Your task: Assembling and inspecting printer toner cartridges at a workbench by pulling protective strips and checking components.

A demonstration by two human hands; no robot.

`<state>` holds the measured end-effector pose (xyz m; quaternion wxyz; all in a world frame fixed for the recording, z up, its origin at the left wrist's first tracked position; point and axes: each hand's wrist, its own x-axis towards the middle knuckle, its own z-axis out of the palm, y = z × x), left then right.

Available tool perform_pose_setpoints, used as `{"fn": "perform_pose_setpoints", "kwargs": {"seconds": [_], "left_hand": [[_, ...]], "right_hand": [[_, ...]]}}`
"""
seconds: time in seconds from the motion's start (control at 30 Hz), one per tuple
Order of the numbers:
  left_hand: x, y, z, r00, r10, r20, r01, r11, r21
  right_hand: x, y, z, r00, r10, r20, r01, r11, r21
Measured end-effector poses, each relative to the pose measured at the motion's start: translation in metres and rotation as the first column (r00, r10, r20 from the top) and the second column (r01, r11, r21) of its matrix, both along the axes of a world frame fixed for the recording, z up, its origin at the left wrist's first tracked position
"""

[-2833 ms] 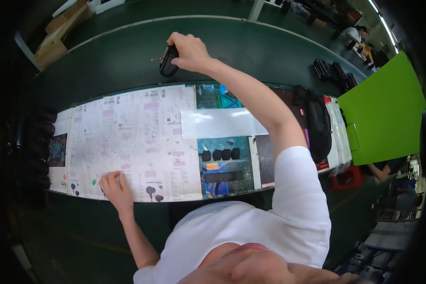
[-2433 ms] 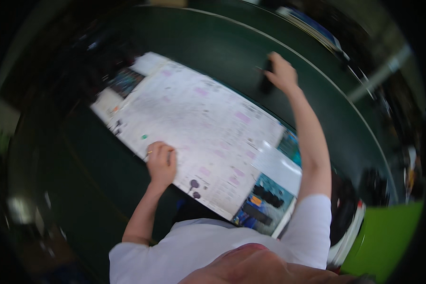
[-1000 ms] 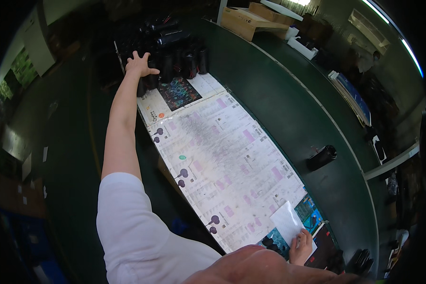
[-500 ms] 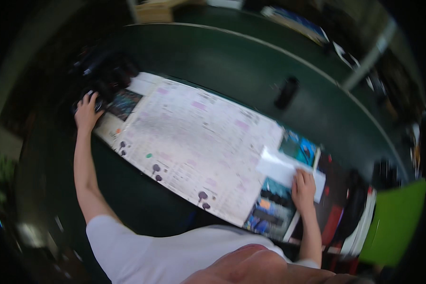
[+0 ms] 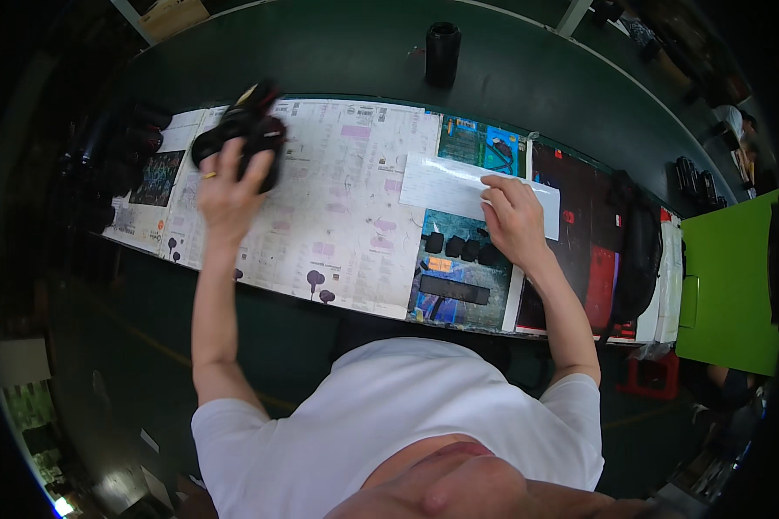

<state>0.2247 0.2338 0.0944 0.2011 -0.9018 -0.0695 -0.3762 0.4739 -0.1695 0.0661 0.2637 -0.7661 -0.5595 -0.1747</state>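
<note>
My left hand (image 5: 228,186) is closed round a black rounded device (image 5: 267,147) above the left part of the bench covering. Motion blurs the device, so its exact kind does not show. To the right, a glossy white sheet (image 5: 446,180) with faint rows of print lies across the bench. My right hand (image 5: 515,216) is over this sheet, fingers curled and tips drawn together near its middle. Whatever those fingertips may pinch is too small to see. Several small black pieces (image 5: 467,249) and a dark flat bar (image 5: 454,289) lie near my right wrist.
Printed cardboard (image 5: 355,225) covers the bench. Dark cylindrical things (image 5: 134,143) cluster at the left end. A black cylinder (image 5: 442,56) stands at the back. On the right are a black pouch-like thing (image 5: 639,251), a bright green panel (image 5: 727,285) and a red stool (image 5: 649,376).
My left hand has come from the far left end toward the middle, bringing the black device with it. My right hand remains at the white sheet, its fingers more curled. The view has turned.
</note>
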Motion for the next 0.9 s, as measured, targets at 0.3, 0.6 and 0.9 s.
{"fn": "perform_pose_setpoints", "kwargs": {"seconds": [0.3,0.6,0.9], "left_hand": [[0.081,-0.076,-0.064,0.862,-0.501,-0.082,0.507,0.843,0.179],[0.048,-0.077,-0.045,0.804,-0.506,-0.312,0.522,0.852,-0.037],[0.024,-0.061,-0.058,0.871,-0.395,-0.292,0.379,0.918,-0.113]], "right_hand": [[-0.023,0.059,0.007,0.637,0.022,-0.771,0.132,0.982,0.136],[-0.023,0.089,0.038,0.993,0.079,-0.092,-0.093,0.983,-0.159],[-0.009,0.074,0.051,0.986,0.079,0.145,-0.074,0.997,-0.037]]}}
